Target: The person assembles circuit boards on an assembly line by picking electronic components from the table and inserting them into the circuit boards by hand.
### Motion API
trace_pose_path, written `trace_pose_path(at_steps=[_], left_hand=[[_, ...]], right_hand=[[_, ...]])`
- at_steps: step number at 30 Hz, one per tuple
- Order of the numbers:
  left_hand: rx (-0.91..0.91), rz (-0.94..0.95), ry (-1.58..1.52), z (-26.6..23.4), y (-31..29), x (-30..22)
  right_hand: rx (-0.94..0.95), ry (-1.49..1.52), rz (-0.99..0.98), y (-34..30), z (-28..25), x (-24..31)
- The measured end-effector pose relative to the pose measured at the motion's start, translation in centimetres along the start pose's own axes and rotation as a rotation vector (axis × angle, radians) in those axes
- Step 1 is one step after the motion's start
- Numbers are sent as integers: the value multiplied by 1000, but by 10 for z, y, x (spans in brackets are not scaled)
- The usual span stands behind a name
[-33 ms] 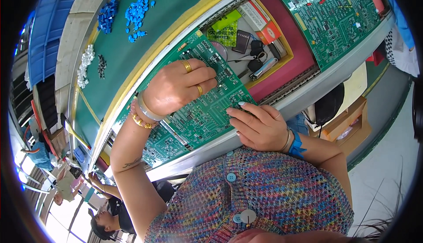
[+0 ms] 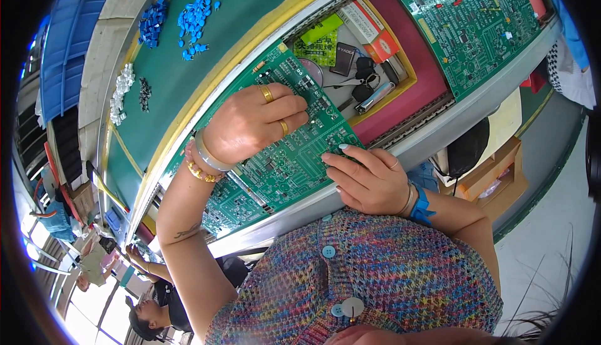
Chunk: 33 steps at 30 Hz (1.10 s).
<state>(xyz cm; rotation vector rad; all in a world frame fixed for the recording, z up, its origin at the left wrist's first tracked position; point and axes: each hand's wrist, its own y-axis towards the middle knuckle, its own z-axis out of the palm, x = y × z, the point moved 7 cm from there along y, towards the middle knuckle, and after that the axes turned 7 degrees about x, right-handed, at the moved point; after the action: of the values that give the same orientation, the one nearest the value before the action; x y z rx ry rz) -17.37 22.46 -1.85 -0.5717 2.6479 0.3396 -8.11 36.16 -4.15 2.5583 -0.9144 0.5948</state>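
While we look down over our knitted multicoloured top [image 2: 382, 282], both our hands are on a green circuit board [image 2: 285, 157] that lies tilted across the grey front rail [image 2: 438, 129] of the work line. Our left hand [image 2: 250, 123], with two gold rings and bangles at the wrist, lies curled on the upper middle of the board, fingers bent with their tips down on its face; we cannot tell whether anything is pinched under them. Our right hand [image 2: 369, 179], with a blue band at the wrist, has its fingers loosely bent, and the fingertips touch the board's near right edge without closing around it.

Just beyond the board a recessed tray with a dark red floor [image 2: 407, 88] holds clutter: a yellow-green packet [image 2: 319, 41], a small black box [image 2: 344, 57], a red and white carton [image 2: 372, 29] and some dark tools near it. Right of the tray lies a second, larger green circuit board [image 2: 469, 25], well apart from our hands. Another green board [image 2: 231, 204] lies just beside ours on the left, partly under our left forearm. Farther off, on the green belt [image 2: 206, 69] past a yellow stripe, sit heaps of small blue parts [image 2: 194, 16], with white parts [image 2: 122, 91] and dark ones nearer its far edge. Below the rail to the right stand cardboard boxes [image 2: 494, 176], and another person [image 2: 156, 310] sits at the lower left.
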Motion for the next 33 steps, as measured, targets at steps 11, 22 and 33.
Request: trace_pose_path(at_steps=[11, 22, 33], left_hand=[[48, -44, 162, 1, -14, -12], [-10, -170, 210, 1, -29, -19], [-132, -285, 205, -8, -44, -27]], right_hand=[[13, -11, -3, 2, -3, -1], [-1, -29, -31, 3, -5, 5], [-59, -20, -45, 3, -6, 11]])
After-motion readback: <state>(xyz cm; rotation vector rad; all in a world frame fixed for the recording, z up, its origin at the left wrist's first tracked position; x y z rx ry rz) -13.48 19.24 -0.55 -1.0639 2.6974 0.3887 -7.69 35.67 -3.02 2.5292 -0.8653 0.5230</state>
